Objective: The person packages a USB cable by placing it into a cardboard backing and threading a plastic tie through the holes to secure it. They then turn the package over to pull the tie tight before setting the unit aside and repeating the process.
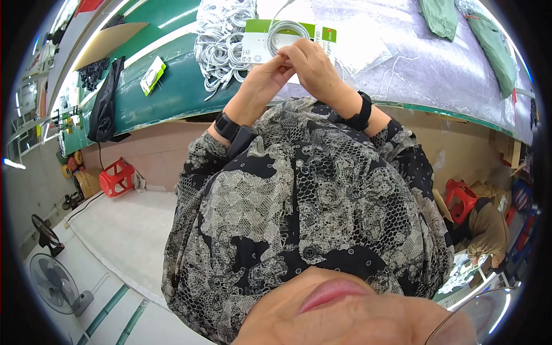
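Bright white light fills the view; glare streaks the glossy, smooth green tabletop (184, 86) toward its far left corner. Fisheye distortion bows its near edge; the rim is black.

Cable heap (221, 52) on the table (178, 95), between a packet (153, 76) at left and a card (253, 43) at right

Coiled white cable (271, 39), one, lying against a white-and-green packaging card (253, 41). Left hand (269, 73) and right hand (315, 68), bare, fingertips meeting at the coil's lower edge; exact grip hidden. Looped white cables (221, 49), one heap, left of the card, on a green-topped desk (187, 77). Green-and-white packet (153, 76), one, farther left. Black bag (109, 106), one, draped at the desk's left end. Green bags (440, 17), at the right. Red plastic stool (117, 178), below left. Standing fan (53, 282), on the lower left.
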The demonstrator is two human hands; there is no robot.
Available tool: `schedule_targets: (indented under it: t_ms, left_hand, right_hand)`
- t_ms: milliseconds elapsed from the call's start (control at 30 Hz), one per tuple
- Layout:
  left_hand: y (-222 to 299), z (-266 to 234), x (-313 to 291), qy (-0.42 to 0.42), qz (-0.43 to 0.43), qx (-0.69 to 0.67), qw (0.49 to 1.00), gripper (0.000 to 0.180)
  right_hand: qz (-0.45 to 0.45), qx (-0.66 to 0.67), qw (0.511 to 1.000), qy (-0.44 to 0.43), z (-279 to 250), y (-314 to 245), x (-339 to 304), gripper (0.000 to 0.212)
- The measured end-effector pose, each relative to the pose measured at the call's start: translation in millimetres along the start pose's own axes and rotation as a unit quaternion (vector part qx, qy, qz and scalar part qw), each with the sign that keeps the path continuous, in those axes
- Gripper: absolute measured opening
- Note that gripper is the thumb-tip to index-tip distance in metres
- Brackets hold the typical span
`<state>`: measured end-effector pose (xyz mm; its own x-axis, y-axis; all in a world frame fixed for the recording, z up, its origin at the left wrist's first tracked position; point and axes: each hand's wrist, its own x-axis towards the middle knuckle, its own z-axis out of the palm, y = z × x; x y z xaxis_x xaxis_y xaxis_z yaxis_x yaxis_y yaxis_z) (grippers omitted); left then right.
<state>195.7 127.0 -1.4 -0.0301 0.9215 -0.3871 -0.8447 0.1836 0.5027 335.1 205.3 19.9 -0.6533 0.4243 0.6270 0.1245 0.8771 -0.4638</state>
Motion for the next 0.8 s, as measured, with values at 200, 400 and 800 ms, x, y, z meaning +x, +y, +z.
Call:
schedule_targets:
  t_ms: [200, 400, 800]
  left_hand:
    - [4, 4, 4, 0.04, 0.008, -0.04, 0.998, 0.027]
    - [4, 12, -1, 0.067, 0.004, -0.082, 0.994, 0.025]
    - [5, 0, -12, -0.117, 0.02, 0.013, 0.993, 0.021]
  right_hand:
    - [0.117, 0.161, 0.976, 0.085, -23, 4, 4, 0.028]
    - [0.348, 0.244, 0.901, 0.085, -8, 46, -53, 0.024]
    - [0.12, 0.173, 0.977, 0.029, 24, 26, -43, 0.014]
